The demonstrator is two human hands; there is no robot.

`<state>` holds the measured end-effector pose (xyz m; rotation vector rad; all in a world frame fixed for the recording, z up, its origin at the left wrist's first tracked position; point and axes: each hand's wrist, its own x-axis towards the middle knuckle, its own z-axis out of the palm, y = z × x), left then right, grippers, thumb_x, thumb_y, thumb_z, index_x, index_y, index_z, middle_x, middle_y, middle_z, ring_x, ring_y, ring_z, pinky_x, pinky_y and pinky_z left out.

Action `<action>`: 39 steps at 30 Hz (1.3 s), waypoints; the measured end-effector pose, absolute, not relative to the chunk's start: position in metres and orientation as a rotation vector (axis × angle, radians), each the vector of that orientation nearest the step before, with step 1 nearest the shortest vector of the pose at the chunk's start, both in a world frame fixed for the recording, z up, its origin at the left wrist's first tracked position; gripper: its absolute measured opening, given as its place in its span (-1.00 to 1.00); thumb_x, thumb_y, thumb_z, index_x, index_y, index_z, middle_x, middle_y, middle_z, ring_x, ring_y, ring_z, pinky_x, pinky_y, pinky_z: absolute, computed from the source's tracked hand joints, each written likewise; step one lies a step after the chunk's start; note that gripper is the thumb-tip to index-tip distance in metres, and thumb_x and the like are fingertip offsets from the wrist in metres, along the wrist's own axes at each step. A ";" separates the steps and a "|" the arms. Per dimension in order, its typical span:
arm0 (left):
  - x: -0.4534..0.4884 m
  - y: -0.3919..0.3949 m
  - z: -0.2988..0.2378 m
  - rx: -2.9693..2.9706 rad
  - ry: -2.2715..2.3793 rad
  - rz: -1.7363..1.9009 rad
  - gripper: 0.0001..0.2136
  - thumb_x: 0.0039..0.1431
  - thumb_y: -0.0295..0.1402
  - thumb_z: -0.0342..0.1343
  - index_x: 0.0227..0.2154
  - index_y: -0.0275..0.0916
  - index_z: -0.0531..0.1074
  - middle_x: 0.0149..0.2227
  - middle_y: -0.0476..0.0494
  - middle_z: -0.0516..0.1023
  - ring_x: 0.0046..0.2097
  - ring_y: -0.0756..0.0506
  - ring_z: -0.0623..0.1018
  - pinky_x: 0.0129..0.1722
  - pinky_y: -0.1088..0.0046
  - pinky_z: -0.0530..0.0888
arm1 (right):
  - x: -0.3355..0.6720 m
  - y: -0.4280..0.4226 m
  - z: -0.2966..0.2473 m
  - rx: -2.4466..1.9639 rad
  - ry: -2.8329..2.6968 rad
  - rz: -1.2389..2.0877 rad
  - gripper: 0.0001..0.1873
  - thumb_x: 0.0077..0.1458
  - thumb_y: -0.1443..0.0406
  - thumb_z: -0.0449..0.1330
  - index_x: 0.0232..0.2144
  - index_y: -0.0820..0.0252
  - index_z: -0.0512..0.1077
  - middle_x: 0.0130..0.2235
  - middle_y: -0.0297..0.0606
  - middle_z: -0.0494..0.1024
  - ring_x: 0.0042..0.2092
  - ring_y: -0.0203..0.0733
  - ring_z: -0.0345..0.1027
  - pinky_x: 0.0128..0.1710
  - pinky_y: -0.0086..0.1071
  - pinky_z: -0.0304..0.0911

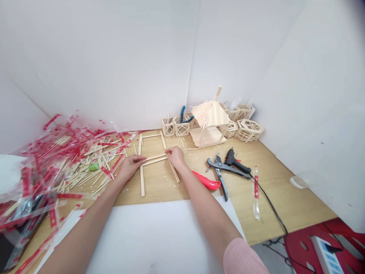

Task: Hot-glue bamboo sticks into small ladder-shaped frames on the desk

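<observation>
White walls enclose the tabletop (285,198). Two crossing sticks (155,158) lie on it, pinched at each end by left hand (129,165) and right hand (176,156) fingers; cutters (219,171) lie nearby.

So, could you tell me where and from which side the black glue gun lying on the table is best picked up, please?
Probably by its handle: the glue gun lies flat on the table, right of the cutting pliers, with its cord trailing toward the near right. Coming from above with the right hand, the nearer one, looks easiest. Its nozzle end is too small to tell apart here.
</observation>
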<state>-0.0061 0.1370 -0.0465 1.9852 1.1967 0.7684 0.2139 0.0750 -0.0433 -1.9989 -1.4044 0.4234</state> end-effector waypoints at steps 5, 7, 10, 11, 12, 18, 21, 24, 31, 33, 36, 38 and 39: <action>-0.006 0.136 -0.044 1.996 1.201 0.765 -0.61 -0.14 0.01 0.20 -0.39 -0.21 0.58 -0.27 -0.18 0.57 -0.22 -0.19 0.53 -0.13 0.28 0.41 | 0.213 0.073 -0.042 -2.012 -1.395 0.427 -0.75 0.03 0.39 0.10 -0.34 0.14 0.59 -0.24 -0.24 0.59 -0.24 -0.27 0.45 -0.21 -0.51 0.22; -0.006 0.135 -0.043 1.997 1.206 0.767 -0.61 -0.15 0.01 0.20 -0.40 -0.21 0.58 -0.28 -0.18 0.58 -0.23 -0.19 0.53 -0.13 0.27 0.41 | 0.214 0.073 -0.041 -2.011 -1.391 0.432 -0.74 0.02 0.40 0.10 -0.33 0.16 0.58 -0.24 -0.23 0.60 -0.23 -0.27 0.45 -0.20 -0.51 0.22; -0.005 0.135 -0.042 1.995 1.208 0.768 -0.61 -0.15 0.01 0.20 -0.40 -0.22 0.59 -0.29 -0.19 0.57 -0.23 -0.19 0.53 -0.13 0.26 0.40 | 0.214 0.073 -0.040 -2.005 -1.385 0.433 -0.73 0.02 0.41 0.09 -0.33 0.18 0.58 -0.25 -0.22 0.60 -0.22 -0.27 0.45 -0.20 -0.52 0.22; -0.005 0.135 -0.043 1.991 1.208 0.767 -0.61 -0.14 0.00 0.20 -0.40 -0.23 0.59 -0.29 -0.19 0.57 -0.22 -0.19 0.53 -0.12 0.26 0.40 | 0.214 0.073 -0.040 -2.003 -1.384 0.433 -0.73 0.02 0.42 0.09 -0.33 0.18 0.58 -0.26 -0.23 0.61 -0.21 -0.27 0.44 -0.19 -0.52 0.22; -0.005 0.135 -0.043 1.986 1.207 0.766 -0.61 -0.14 0.00 0.20 -0.39 -0.23 0.59 -0.28 -0.19 0.57 -0.22 -0.19 0.53 -0.12 0.26 0.40 | 0.214 0.073 -0.040 -2.003 -1.383 0.436 -0.73 0.01 0.42 0.09 -0.34 0.19 0.58 -0.26 -0.23 0.61 -0.21 -0.27 0.45 -0.20 -0.52 0.22; -0.006 0.137 -0.048 1.978 1.196 0.786 -0.62 -0.14 -0.01 0.20 -0.38 -0.22 0.58 -0.27 -0.20 0.57 -0.21 -0.18 0.52 -0.13 0.26 0.41 | 0.214 0.072 -0.037 -2.003 -1.380 0.470 -0.72 0.01 0.44 0.07 -0.35 0.19 0.58 -0.31 -0.24 0.62 -0.27 -0.28 0.46 -0.26 -0.53 0.23; -0.006 0.138 -0.050 1.985 1.196 0.785 -0.62 -0.11 -0.01 0.19 -0.37 -0.23 0.58 -0.28 -0.20 0.56 -0.22 -0.17 0.52 -0.13 0.27 0.40 | 0.215 0.072 -0.036 -2.006 -1.377 0.481 -0.71 0.00 0.45 0.07 -0.36 0.20 0.59 -0.32 -0.23 0.62 -0.27 -0.27 0.47 -0.27 -0.53 0.23; -0.006 0.138 -0.052 1.987 1.189 0.793 -0.63 -0.10 -0.03 0.19 -0.37 -0.23 0.58 -0.29 -0.19 0.55 -0.21 -0.17 0.51 -0.11 0.26 0.40 | 0.215 0.072 -0.036 -2.014 -1.372 0.482 -0.71 -0.01 0.47 0.07 -0.37 0.20 0.59 -0.32 -0.23 0.62 -0.26 -0.27 0.47 -0.24 -0.53 0.23; -0.008 0.140 -0.056 2.005 1.155 0.796 -0.65 -0.06 -0.06 0.18 -0.35 -0.25 0.58 -0.27 -0.19 0.54 -0.21 -0.15 0.51 -0.13 0.30 0.40 | 0.215 0.072 -0.036 -2.030 -1.363 0.480 -0.71 -0.02 0.47 0.07 -0.39 0.20 0.59 -0.31 -0.24 0.62 -0.26 -0.27 0.46 -0.23 -0.53 0.23; -0.007 0.139 -0.055 2.023 1.163 0.788 -0.66 -0.05 -0.06 0.17 -0.36 -0.24 0.57 -0.27 -0.18 0.54 -0.22 -0.15 0.51 -0.13 0.31 0.39 | 0.215 0.071 -0.035 -2.031 -1.363 0.482 -0.71 -0.02 0.47 0.07 -0.39 0.20 0.59 -0.31 -0.23 0.62 -0.26 -0.26 0.46 -0.23 -0.53 0.23; -0.005 0.137 -0.053 2.049 1.190 0.786 -0.67 -0.04 -0.07 0.16 -0.37 -0.23 0.57 -0.29 -0.17 0.55 -0.24 -0.15 0.51 -0.16 0.32 0.39 | 0.216 0.071 -0.035 -2.028 -1.367 0.484 -0.70 -0.02 0.48 0.06 -0.39 0.19 0.59 -0.32 -0.25 0.62 -0.24 -0.26 0.46 -0.21 -0.53 0.22; -0.003 0.134 -0.049 2.074 1.210 0.782 -0.67 -0.03 -0.08 0.15 -0.37 -0.23 0.57 -0.30 -0.17 0.55 -0.26 -0.14 0.51 -0.20 0.34 0.39 | 0.216 0.071 -0.035 -2.029 -1.367 0.487 -0.69 -0.02 0.48 0.06 -0.39 0.19 0.59 -0.31 -0.25 0.62 -0.24 -0.25 0.46 -0.20 -0.52 0.23; -0.003 0.133 -0.046 2.088 1.220 0.776 -0.68 -0.03 -0.08 0.14 -0.37 -0.23 0.57 -0.30 -0.16 0.54 -0.28 -0.14 0.51 -0.23 0.35 0.39 | 0.216 0.071 -0.035 -2.029 -1.365 0.490 -0.69 -0.02 0.48 0.06 -0.39 0.19 0.59 -0.31 -0.25 0.62 -0.24 -0.25 0.46 -0.21 -0.52 0.23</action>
